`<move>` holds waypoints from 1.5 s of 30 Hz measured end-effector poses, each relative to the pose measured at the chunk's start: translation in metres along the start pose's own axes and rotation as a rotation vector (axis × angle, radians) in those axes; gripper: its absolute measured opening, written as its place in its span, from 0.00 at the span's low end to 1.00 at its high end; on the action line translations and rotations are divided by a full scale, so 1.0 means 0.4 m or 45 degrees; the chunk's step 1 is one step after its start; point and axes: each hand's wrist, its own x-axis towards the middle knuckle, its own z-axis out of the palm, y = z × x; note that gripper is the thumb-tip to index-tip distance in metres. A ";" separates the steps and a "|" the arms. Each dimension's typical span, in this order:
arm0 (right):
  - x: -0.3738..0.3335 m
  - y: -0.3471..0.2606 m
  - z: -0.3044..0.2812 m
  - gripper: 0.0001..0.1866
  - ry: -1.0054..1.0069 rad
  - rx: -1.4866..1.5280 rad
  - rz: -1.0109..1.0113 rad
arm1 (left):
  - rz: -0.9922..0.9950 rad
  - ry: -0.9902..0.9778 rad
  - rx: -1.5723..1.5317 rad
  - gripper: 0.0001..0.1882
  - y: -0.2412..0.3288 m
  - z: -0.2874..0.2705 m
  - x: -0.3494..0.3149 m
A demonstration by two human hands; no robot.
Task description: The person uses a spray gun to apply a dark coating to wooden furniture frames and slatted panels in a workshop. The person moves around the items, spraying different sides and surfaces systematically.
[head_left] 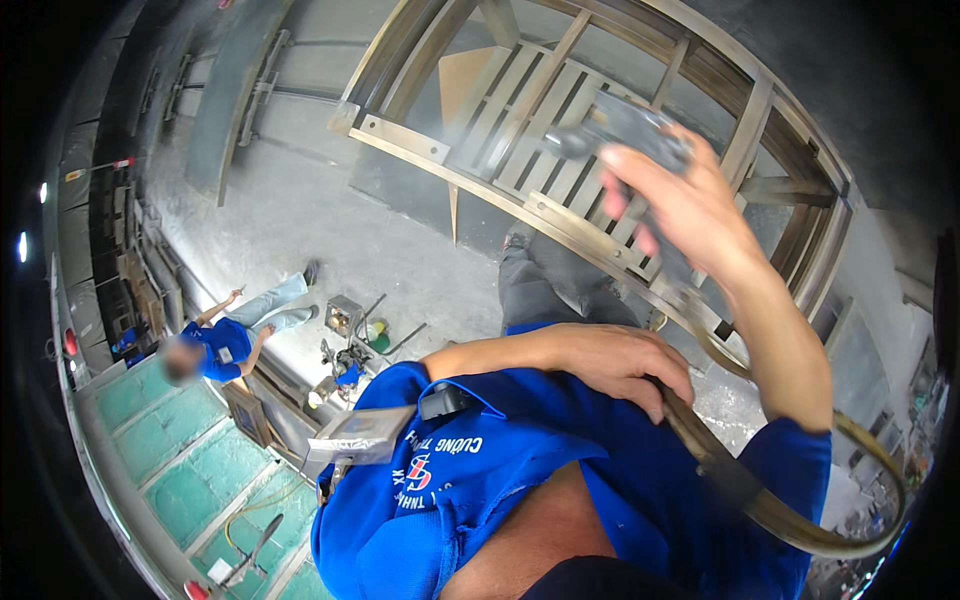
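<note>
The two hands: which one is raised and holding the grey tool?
The right hand, lifted and gripping the grey tool. The left hand lies low against the blue shirt, on a hose.

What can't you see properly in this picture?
- Tool in the right hand: motion-blurred in the head view; its kind is unclear.
- Hose: partly hidden under the left hand.
- Right-hand fingertips: blurred, so the grip is unclear.
- Things on the floor beside the co-worker: too small.
</note>
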 end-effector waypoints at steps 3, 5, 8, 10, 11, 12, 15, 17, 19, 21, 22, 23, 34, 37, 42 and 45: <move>0.074 -0.008 0.023 0.22 -0.204 0.149 -0.292 | -0.015 0.174 0.021 0.21 0.009 0.026 -0.016; 0.092 -0.001 0.002 0.20 -0.244 0.163 -0.377 | -0.117 0.337 0.117 0.21 0.036 0.064 -0.058; 0.107 0.044 -0.089 0.15 -0.166 0.230 -0.690 | -0.225 0.567 0.228 0.22 0.063 0.113 -0.105; 0.139 0.069 -0.171 0.15 -0.063 0.075 -0.630 | -0.270 0.680 0.131 0.22 0.073 0.152 -0.111; 0.153 0.085 -0.205 0.16 -0.025 0.047 -0.611 | -0.342 0.647 0.096 0.23 0.071 0.163 -0.109; 0.163 0.102 -0.232 0.17 0.016 0.017 -0.588 | -0.392 0.604 0.086 0.23 0.068 0.165 -0.106; 0.165 0.168 -0.276 0.24 0.039 0.040 -0.525 | -0.488 0.530 0.020 0.26 0.042 0.142 -0.096; 0.164 0.205 -0.300 0.28 -0.028 0.027 -0.576 | -0.534 0.465 -0.015 0.26 0.014 0.120 -0.085; 0.164 0.242 -0.324 0.27 -0.054 -0.097 -0.665 | -0.588 0.391 -0.054 0.27 -0.015 0.117 -0.064; 0.176 0.273 -0.340 0.25 -0.111 -0.109 -0.834 | -0.597 0.396 -0.103 0.27 -0.034 0.134 -0.038; 0.188 0.283 -0.347 0.25 -0.143 -0.111 -0.843 | -0.598 0.393 -0.095 0.27 -0.043 0.145 -0.023; 0.202 0.294 -0.346 0.25 -0.183 -0.116 -0.855 | -0.597 0.421 -0.127 0.27 -0.053 0.161 -0.006; 0.401 0.300 -0.286 0.25 -0.480 -0.730 -1.082 | -0.741 0.842 -0.049 0.29 -0.080 0.314 0.121; 0.384 0.327 -0.358 0.23 -0.745 -0.770 -0.958 | -0.727 0.834 -0.023 0.29 -0.087 0.303 0.124; 0.407 0.326 -0.338 0.24 -0.601 -0.756 -1.177 | -0.749 0.829 0.026 0.28 -0.094 0.277 0.124; 0.460 0.290 -0.279 0.24 -0.592 -0.592 -1.137 | -0.846 0.873 0.065 0.27 -0.086 0.278 0.113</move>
